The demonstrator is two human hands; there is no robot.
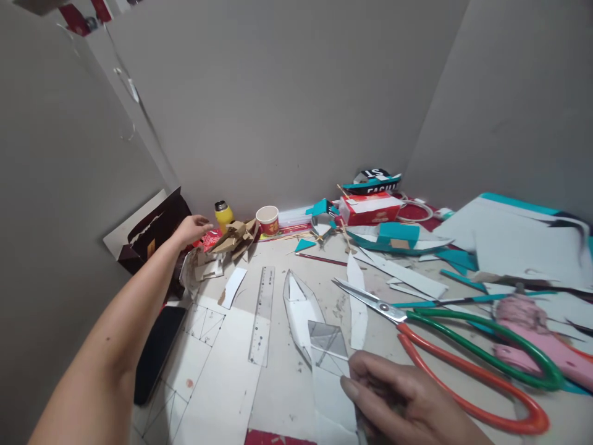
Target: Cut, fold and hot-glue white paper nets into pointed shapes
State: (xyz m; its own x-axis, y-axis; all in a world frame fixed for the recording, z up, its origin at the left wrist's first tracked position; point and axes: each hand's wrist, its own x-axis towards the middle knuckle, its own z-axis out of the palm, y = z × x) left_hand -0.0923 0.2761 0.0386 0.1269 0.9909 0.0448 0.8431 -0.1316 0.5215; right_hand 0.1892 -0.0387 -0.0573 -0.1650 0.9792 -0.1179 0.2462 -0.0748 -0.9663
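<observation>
My right hand (pixel 403 398) pinches the edge of a white card strip (pixel 331 389) whose upper end has a grey shaded part and crossing lines. Behind the strip lies a small white folded paper boat (pixel 299 303), partly covered by it. My left hand (pixel 193 231) reaches to the back left, fingers stretched out and apart, over a red wrapper (pixel 209 240) beside a brown folded cardboard piece (pixel 236 240). Whether it touches the wrapper I cannot tell. Large scissors (pixel 386 307) with green and orange handles lie with their blades nearly closed, just beyond my right hand.
A clear ruler (pixel 262 315) and a sheet with drawn lines (pixel 208 371) lie left of centre, near a black phone (pixel 160 352). Along the back stand a yellow bottle (pixel 223 215), a paper cup (pixel 267 221) and a teal paper boat (pixel 398 240). Pink glue gun (pixel 532 340) and scraps fill the right.
</observation>
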